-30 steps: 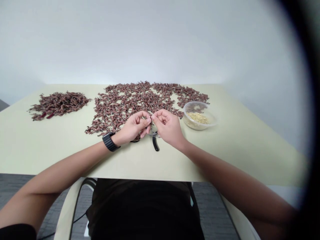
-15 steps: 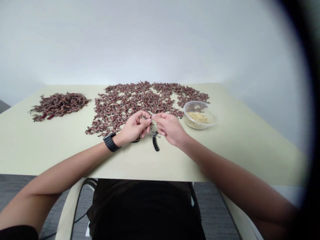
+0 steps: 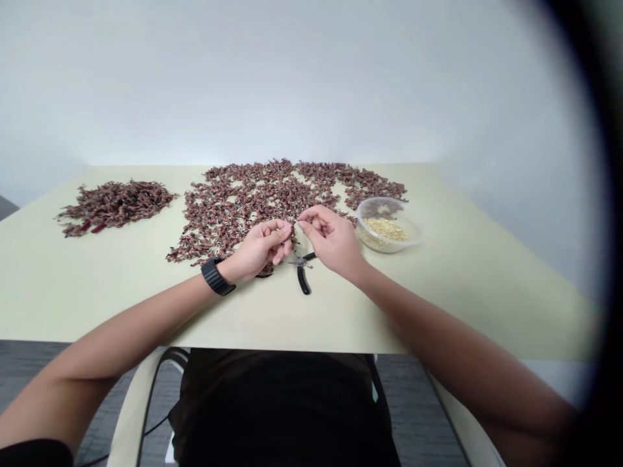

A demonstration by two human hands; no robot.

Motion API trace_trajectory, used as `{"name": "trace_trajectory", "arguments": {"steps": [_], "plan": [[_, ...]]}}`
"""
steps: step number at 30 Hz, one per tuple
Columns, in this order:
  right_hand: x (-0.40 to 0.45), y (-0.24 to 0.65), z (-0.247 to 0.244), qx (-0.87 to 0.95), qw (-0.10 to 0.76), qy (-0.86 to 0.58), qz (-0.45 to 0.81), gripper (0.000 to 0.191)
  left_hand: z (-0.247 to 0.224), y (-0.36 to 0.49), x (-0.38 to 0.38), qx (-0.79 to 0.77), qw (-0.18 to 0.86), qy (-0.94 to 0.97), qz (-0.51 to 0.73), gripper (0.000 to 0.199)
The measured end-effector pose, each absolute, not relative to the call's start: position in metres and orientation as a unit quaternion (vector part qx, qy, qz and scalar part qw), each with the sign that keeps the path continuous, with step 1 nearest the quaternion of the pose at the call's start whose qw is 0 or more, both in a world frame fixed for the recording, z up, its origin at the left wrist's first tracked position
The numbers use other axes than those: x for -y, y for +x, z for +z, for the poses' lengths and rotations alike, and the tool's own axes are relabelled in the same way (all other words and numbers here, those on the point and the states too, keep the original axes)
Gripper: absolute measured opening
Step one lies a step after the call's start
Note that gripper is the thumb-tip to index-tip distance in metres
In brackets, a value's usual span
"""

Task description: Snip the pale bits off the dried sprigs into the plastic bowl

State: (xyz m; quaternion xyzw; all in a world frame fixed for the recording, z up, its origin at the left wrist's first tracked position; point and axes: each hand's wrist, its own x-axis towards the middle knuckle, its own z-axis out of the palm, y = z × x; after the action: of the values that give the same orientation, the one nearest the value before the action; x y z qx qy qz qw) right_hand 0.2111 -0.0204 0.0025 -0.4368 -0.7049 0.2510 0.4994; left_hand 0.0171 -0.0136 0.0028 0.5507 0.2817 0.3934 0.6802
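Observation:
My left hand point(image 3: 261, 248), a dark watch point(image 3: 217, 276) on its wrist, is closed in a pinch; whatever is between its fingertips is too small to make out. Close beside it, my right hand point(image 3: 335, 241) also pinches thumb to fingers, and I cannot tell what it holds. Both hands hover just in front of a wide spread of small reddish-brown knotted pieces point(image 3: 263, 194). Under and between them lie small pliers point(image 3: 304, 277) with black handles, jaws pointing away, on the table.
A clear plastic bowl point(image 3: 364, 235) holding small gold-coloured bits stands right of my right hand. Farther left lies a heap of similar reddish-brown pieces point(image 3: 119, 204). The pale table point(image 3: 233, 324) meets a white wall point(image 3: 272, 78) at the back.
My right hand has turned and moved slightly right and up, its fingers curling more. A small gap now shows between the fingertips of both hands, and more of the pliers is visible.

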Motion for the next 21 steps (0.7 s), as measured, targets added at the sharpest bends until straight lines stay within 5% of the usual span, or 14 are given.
{"name": "trace_trajectory", "arguments": {"steps": [21], "plan": [[0.011, 0.227, 0.006, 0.817, 0.471, -0.308, 0.124, 0.021, 0.009, 0.015, 0.018, -0.276, 0.721, 0.531, 0.349, 0.027]]}}
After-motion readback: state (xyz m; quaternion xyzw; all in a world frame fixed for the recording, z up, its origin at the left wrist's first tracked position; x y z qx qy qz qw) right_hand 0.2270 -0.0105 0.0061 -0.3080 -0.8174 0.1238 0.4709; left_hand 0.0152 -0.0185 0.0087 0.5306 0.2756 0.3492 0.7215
